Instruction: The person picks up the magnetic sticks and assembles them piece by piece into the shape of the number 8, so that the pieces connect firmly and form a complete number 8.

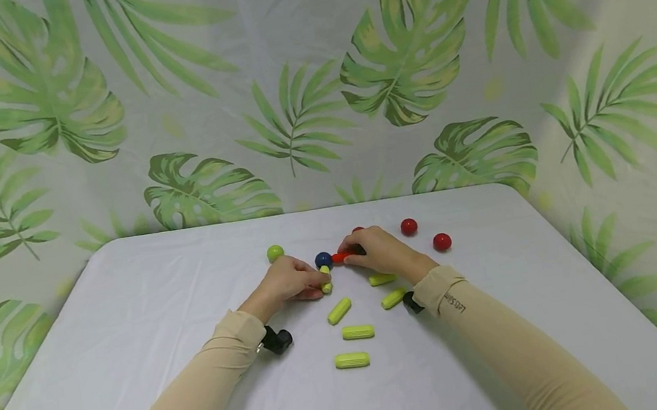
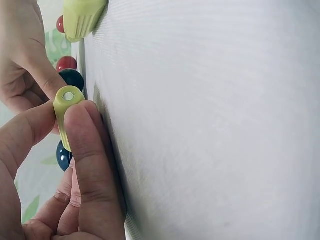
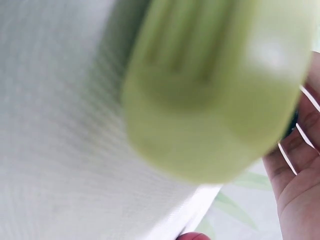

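Observation:
My left hand (image 1: 295, 278) pinches a yellow-green ribbed rod (image 1: 326, 280) between thumb and fingertips. A small silvery disc shows in the rod's near end (image 2: 69, 96) in the left wrist view. At its far end sits a dark blue ball (image 1: 323, 259). My right hand (image 1: 381, 251) pinches a short red rod (image 1: 339, 258) that points left at the same ball, its end right at the ball's side. Another dark ball (image 2: 73, 80) shows by the right fingers in the left wrist view. A blurred yellow-green rod (image 3: 210, 100) fills much of the right wrist view.
Several more yellow-green rods lie nearer me, among them one rod (image 1: 357, 332) at the middle and another (image 1: 352, 360) closest. A green ball (image 1: 275, 253) is beyond the left hand. Red balls (image 1: 409, 226) lie behind and right of the right hand on the white-covered table (image 1: 129, 320).

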The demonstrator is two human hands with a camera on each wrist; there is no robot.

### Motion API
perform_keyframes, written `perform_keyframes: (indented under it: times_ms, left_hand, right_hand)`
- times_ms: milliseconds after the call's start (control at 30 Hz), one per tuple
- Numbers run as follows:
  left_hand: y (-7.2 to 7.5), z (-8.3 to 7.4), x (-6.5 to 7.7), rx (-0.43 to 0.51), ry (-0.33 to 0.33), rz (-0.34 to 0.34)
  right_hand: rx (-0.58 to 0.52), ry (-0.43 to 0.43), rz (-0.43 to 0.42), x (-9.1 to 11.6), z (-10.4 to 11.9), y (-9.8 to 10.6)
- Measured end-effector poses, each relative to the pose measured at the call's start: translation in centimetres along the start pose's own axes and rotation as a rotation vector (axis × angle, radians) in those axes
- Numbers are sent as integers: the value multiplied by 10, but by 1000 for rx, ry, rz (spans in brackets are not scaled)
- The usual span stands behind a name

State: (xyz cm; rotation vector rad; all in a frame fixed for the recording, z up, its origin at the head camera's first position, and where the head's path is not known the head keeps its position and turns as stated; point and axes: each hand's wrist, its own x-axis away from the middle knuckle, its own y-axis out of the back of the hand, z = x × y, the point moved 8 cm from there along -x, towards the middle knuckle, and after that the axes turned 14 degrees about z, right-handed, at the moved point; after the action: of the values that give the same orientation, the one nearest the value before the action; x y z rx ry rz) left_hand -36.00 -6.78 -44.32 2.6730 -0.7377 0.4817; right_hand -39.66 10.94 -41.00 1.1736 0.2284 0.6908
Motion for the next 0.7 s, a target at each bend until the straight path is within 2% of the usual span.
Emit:
perform_keyframes:
  times_ms: [133,267,500,700]
  left_hand:
    - [1,-1,0,-16,-14,-11]
    - [4,-5,1,-57,-35,-66]
    - [11,-10,0,-77,-70,-145]
    - [13,-15,-2,-129,-128,-147]
  right_hand:
    - [-5,3,-1,1,1,1]
    - [-11,5,0,1,1,1]
    - [-14,2,4,0,-2,-1]
    - [-9,6,13,0,-1,0]
